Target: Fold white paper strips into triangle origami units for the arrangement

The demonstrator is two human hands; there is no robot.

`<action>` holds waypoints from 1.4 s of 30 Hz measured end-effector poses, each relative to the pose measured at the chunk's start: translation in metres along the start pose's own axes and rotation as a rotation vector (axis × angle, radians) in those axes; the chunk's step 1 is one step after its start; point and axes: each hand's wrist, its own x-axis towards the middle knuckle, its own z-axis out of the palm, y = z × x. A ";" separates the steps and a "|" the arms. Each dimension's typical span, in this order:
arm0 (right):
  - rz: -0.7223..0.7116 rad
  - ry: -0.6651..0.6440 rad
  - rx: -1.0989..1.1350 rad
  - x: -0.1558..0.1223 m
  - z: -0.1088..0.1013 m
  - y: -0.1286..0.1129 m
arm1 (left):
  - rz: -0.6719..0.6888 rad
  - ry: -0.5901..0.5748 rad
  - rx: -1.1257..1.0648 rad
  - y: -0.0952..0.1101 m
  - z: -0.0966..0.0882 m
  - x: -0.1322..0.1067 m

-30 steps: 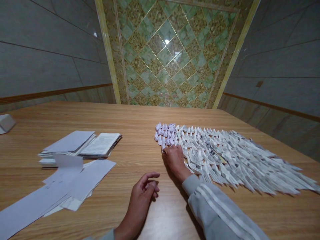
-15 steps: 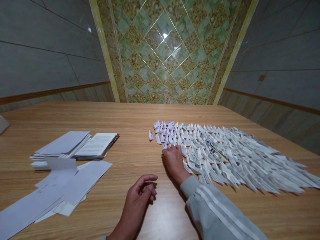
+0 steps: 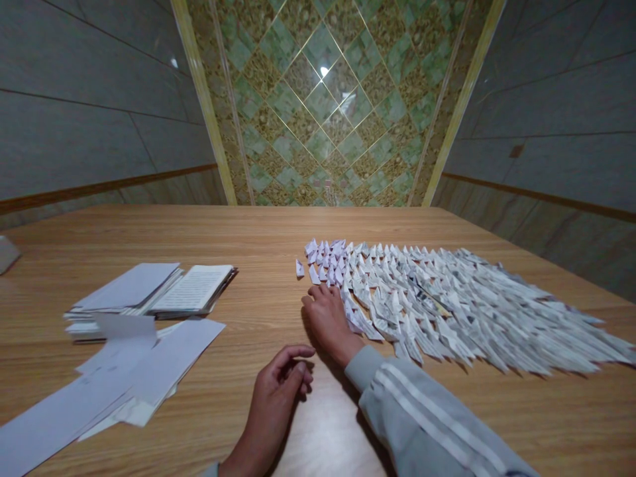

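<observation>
Two bare hands: left hand (image 3: 278, 395), right hand (image 3: 326, 320). Grey sleeve (image 3: 422, 424) with white lengthwise stripes on right arm.

Right hand (image 3: 328, 321) moved left along near edge of folded paper pieces (image 3: 427, 305), now just beside their left corner, fingers on counter (image 3: 278, 228). One small piece (image 3: 299, 268) now lies apart, left of folded paper pieces. Left hand (image 3: 279, 387) shifted slightly nearer to viewer, fingers curled same way.
</observation>
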 end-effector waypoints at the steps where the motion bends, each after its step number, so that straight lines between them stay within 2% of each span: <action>1: -0.022 -0.004 -0.012 0.007 0.002 -0.004 | 0.001 -0.001 0.001 0.000 0.000 0.000; 7: -0.076 -0.030 -0.106 0.056 0.013 -0.014 | 0.021 0.006 0.012 -0.001 0.000 0.001; 12: -0.023 -0.055 -0.157 0.079 0.021 -0.012 | 0.037 -0.002 0.015 -0.004 0.000 0.001; 18: 0.055 -0.057 -0.176 0.079 0.028 -0.004 | 0.034 -0.018 0.016 -0.006 0.000 0.001; 30: 0.006 -0.088 -0.147 0.088 0.034 0.004 | 0.025 0.008 0.007 -0.004 0.003 0.000; 37: -0.061 -0.078 -0.136 0.099 0.025 0.011 | 0.010 0.016 -0.018 0.001 0.006 -0.001; 42: -0.050 -0.072 -0.141 0.109 0.020 0.019 | -0.001 0.005 -0.019 0.002 0.006 -0.002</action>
